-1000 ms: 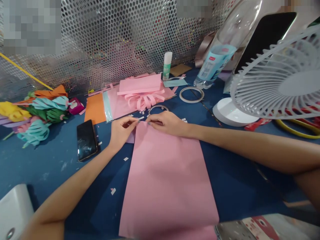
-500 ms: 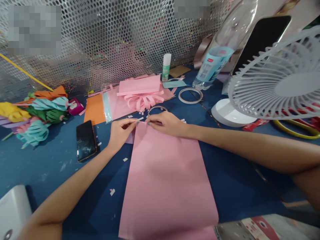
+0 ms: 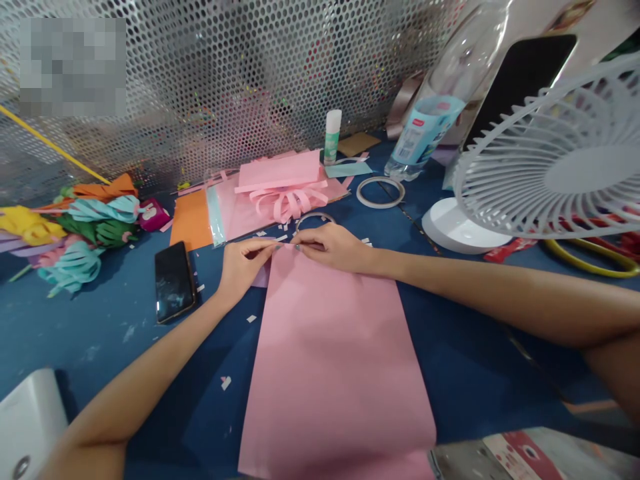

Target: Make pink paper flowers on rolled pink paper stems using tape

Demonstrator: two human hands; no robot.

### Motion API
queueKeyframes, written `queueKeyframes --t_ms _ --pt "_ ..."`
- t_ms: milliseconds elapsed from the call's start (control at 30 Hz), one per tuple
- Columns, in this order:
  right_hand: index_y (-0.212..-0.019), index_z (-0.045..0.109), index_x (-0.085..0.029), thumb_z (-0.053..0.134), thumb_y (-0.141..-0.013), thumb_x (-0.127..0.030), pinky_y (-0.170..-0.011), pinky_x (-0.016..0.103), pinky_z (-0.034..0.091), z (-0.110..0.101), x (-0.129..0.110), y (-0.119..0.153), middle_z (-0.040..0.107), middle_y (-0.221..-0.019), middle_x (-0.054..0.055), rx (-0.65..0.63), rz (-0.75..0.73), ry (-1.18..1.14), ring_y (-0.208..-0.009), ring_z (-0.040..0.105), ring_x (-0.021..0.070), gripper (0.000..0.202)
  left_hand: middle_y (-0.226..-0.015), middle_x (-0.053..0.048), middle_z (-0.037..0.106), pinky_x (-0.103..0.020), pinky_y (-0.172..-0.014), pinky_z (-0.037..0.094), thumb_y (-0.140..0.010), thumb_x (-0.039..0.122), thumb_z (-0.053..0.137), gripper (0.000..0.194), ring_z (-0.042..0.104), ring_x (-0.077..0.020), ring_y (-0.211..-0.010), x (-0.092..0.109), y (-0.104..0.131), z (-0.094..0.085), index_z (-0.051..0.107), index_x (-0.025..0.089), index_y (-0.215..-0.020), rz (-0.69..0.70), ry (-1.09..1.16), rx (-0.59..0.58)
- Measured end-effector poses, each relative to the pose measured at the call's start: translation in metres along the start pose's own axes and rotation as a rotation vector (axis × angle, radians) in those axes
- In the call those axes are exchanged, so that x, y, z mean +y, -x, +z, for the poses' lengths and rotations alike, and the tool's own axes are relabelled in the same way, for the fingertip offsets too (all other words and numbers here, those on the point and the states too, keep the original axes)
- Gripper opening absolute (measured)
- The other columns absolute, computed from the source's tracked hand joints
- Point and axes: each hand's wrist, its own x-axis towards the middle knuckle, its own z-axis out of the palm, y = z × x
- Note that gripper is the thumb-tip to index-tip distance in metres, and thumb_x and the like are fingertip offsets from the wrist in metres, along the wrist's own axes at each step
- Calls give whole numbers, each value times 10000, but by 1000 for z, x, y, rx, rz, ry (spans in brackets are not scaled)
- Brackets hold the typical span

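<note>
Head camera, far left: a smooth white device (image 3: pixel 33 413) with rounded corners lies on the matte, scuffed blue table (image 3: pixel 200 413), below looped, slit paper flowers (image 3: pixel 77 267) in yellow, orange, green and turquoise. Behind them a perforated metal panel (image 3: pixel 225 80), shiny and round-holed, runs along the back toward the bottle. A small magenta box (image 3: pixel 153 215) sits beside the flowers; nearer lies a glossy black phone (image 3: pixel 174 281). Next come flat orange paper (image 3: pixel 191 223), a crinkled clear sleeve (image 3: pixel 216 213) and folded pink paper (image 3: pixel 280 172) with curling strips. The left hand (image 3: pixel 245 267) pinches the far left corner of the large pink sheet (image 3: pixel 335 360) between thumb and forefinger; whether it also grips the thin white strip (image 3: pixel 281 238) there, I cannot tell. The sheet lies smooth and long at the centre, running toward the wearer, and the right hand (image 3: pixel 337 248) pinches its far edge, palm side down. Tiny paper scraps (image 3: pixel 251 319) dot the table. Beyond stands a white-capped glue stick (image 3: pixel 333 137), with a flat tape ring (image 3: pixel 381 205) to its right. Then come a clear ribbed bottle (image 3: pixel 425 133) with a blue label, and a white slatted fan (image 3: pixel 585 167) on a round base.
</note>
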Motion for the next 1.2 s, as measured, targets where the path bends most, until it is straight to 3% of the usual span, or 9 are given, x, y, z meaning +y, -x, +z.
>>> queueKeyframes --t_ms 567,933,1200 --pt "-1002 724 -142 494 -871 -196 -586 207 317 0 0 -1 661 -713 13 1 2 -5 -595 515 99 270 -942 -39 774 -291 -829 548 -834 300 679 142 713 -203 -926 4 2 -2 786 217 -877 22 -3 -5" --pt "-1047 725 -165 490 -860 -170 -600 215 324 1 1 0 673 -731 14 -4 -4 49 -606 529 109 300 -861 -23 770 -268 -701 510 -799 296 717 94 697 -177 -800 2 1 2 781 228 -814 -22 -35 62" --pt "-1037 724 -157 493 -875 -173 -613 221 340 0 0 0 707 -775 30 -15 -3 65 -645 571 122 283 -883 -29 772 -272 -668 501 -827 276 663 123 697 -183 -799 1 1 1 772 220 -826 29 -88 50"
